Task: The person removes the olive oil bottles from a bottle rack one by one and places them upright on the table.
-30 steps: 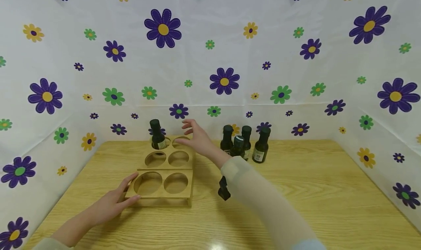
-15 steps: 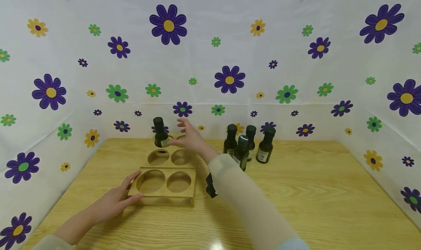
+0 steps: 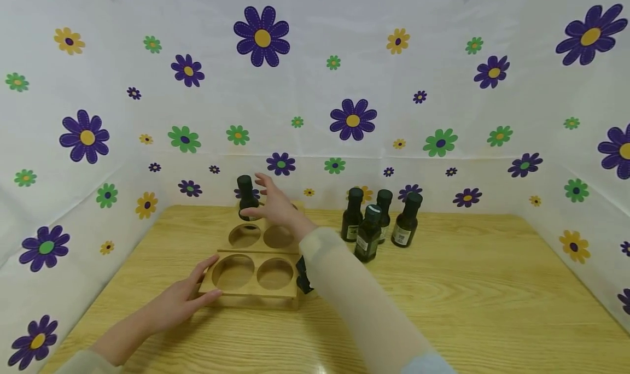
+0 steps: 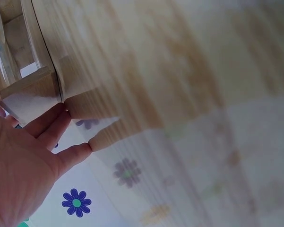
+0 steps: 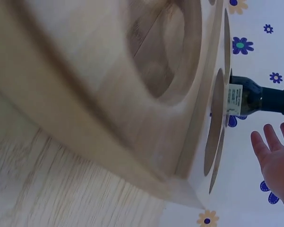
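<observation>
My left hand (image 3: 172, 305) is at the front left corner of a stepped wooden bottle rack (image 3: 246, 301) with round holes. Its thumb touches the rack's front edge, and its index finger lies along the left side. In the left wrist view, straight fingers (image 4: 49, 130) of this hand touch the table beside the rack. A dark bottle (image 3: 248, 197) with a black cap stands in the back left hole. My right hand (image 3: 278, 205) is by that bottle, fingers spread. A gap separates this hand (image 5: 276, 163) from the bottle (image 5: 255, 96) in the right wrist view.
Several dark bottles with pale labels stand right of the rack, the front one (image 3: 368, 236) nearest me. A black object (image 3: 303, 276), partly hidden by my right sleeve, is at the right wrist. A white flowered cloth (image 3: 305, 84) rises behind the wooden table (image 3: 467, 286).
My right hand has moved left, from over the back right hole to beside the bottle in the rack. My left hand keeps its place on the rack. The head view has shifted slightly.
</observation>
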Available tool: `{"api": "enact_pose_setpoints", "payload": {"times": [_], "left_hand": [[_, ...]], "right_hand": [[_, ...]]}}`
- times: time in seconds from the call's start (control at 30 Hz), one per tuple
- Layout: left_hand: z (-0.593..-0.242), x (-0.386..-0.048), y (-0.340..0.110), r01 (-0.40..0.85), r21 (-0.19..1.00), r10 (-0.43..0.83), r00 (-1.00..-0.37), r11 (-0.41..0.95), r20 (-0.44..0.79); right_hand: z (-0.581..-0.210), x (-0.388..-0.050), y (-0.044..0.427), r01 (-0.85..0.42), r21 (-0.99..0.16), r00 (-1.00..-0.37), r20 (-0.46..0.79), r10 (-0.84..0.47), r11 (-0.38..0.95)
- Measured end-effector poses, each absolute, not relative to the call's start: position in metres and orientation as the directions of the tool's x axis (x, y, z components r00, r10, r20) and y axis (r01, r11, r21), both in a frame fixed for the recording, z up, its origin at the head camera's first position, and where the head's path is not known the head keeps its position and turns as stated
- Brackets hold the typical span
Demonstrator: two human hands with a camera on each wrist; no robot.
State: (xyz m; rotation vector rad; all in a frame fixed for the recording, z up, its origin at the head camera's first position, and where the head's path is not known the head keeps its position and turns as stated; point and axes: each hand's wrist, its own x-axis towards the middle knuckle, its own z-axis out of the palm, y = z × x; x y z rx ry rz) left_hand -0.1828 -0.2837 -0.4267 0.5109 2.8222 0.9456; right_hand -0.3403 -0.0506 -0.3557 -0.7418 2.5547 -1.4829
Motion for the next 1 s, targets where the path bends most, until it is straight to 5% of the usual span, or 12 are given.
{"api": "enact_pose_setpoints", "payload": {"times": [1.0], "left_hand": [[-0.425,-0.182,-0.283,0.239,0.610,0.332,-0.942,0.756,-0.041]], "right_hand": [[-0.364,-0.351,-0.063,-0.263,-0.880,-0.878,0.050,-0.475,0.395]]}}
